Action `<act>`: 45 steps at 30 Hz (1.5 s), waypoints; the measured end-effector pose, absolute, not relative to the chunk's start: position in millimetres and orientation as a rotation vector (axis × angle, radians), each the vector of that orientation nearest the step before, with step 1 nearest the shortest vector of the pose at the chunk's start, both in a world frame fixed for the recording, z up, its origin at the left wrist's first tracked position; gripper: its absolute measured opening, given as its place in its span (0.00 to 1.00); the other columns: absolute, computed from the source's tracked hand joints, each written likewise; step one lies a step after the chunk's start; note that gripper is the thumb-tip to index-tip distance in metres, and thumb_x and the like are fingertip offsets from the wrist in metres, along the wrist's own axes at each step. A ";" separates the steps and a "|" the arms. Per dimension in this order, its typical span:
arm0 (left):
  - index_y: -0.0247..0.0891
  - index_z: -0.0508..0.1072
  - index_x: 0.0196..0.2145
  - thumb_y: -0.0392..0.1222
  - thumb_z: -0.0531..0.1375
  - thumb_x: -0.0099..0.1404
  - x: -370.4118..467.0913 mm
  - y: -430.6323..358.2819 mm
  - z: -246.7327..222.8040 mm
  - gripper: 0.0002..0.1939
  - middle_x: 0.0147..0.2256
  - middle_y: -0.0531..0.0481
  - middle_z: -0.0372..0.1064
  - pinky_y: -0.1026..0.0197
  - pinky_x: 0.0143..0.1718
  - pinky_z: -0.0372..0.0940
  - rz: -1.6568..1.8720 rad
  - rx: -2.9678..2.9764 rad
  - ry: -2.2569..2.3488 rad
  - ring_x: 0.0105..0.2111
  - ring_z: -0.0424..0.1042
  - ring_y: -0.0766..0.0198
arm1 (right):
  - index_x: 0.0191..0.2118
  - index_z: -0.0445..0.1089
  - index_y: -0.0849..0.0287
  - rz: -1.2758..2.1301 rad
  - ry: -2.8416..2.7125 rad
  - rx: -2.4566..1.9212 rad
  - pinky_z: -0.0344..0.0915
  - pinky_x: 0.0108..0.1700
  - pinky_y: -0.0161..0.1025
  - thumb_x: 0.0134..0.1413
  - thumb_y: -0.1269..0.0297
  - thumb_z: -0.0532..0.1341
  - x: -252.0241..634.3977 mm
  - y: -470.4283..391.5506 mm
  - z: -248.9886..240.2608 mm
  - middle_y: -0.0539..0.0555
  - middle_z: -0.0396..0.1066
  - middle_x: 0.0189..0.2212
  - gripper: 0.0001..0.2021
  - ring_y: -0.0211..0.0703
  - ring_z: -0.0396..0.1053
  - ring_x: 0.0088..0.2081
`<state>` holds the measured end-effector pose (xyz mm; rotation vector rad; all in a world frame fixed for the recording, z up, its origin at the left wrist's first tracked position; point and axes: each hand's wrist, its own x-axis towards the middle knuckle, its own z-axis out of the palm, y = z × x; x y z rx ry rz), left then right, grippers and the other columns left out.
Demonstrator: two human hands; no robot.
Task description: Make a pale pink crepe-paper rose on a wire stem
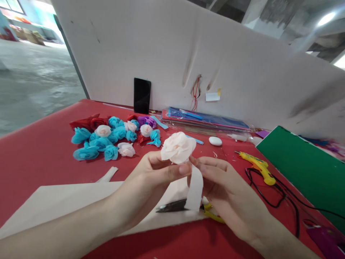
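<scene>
A pale pink paper flower [178, 147] is held up between both hands over the red table. My left hand [159, 176] pinches its base from the left, thumb across the front. My right hand [215, 176] has its fingertips closed at the base on the other side, where a pale paper strip [195, 189] hangs down. Beneath the hands, a large pale paper sheet [64, 198] lies flat, with scissors [174, 206] on it; their yellow handles are partly hidden behind my right hand.
Several blue, red, pink and purple paper flowers [107, 135] lie at the back left. A phone [142, 95] leans on the white partition [134, 43]. To the right are a yellow glue gun [258, 165] with a black cord and a green board [302, 172].
</scene>
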<state>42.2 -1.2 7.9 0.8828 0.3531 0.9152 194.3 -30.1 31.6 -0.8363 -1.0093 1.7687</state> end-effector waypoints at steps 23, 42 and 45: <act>0.39 0.82 0.29 0.38 0.69 0.58 43.7 -5.9 12.4 0.02 0.27 0.55 0.75 0.70 0.36 0.65 0.986 0.757 0.437 0.30 0.70 0.69 | 0.35 0.76 0.55 -0.034 -1.720 -1.037 0.70 0.38 0.32 0.55 0.75 0.66 191.4 -43.7 25.4 0.50 0.77 0.33 0.06 0.36 0.73 0.33; 0.37 0.77 0.21 0.44 0.70 0.56 42.5 -4.4 8.6 0.11 0.24 0.54 0.70 0.65 0.37 0.63 0.945 0.826 0.473 0.30 0.68 0.65 | 0.30 0.70 0.58 1.379 -1.452 -1.046 0.62 0.28 0.30 0.61 0.63 0.61 195.5 -33.6 34.3 0.47 0.65 0.26 0.09 0.32 0.62 0.25; 0.37 0.76 0.21 0.45 0.70 0.55 43.0 -4.4 11.6 0.11 0.23 0.52 0.70 0.58 0.40 0.66 0.917 0.848 0.463 0.28 0.69 0.61 | 0.29 0.70 0.60 1.765 -1.173 -0.876 0.60 0.26 0.28 0.61 0.62 0.63 198.1 -30.5 29.8 0.46 0.61 0.24 0.10 0.29 0.58 0.22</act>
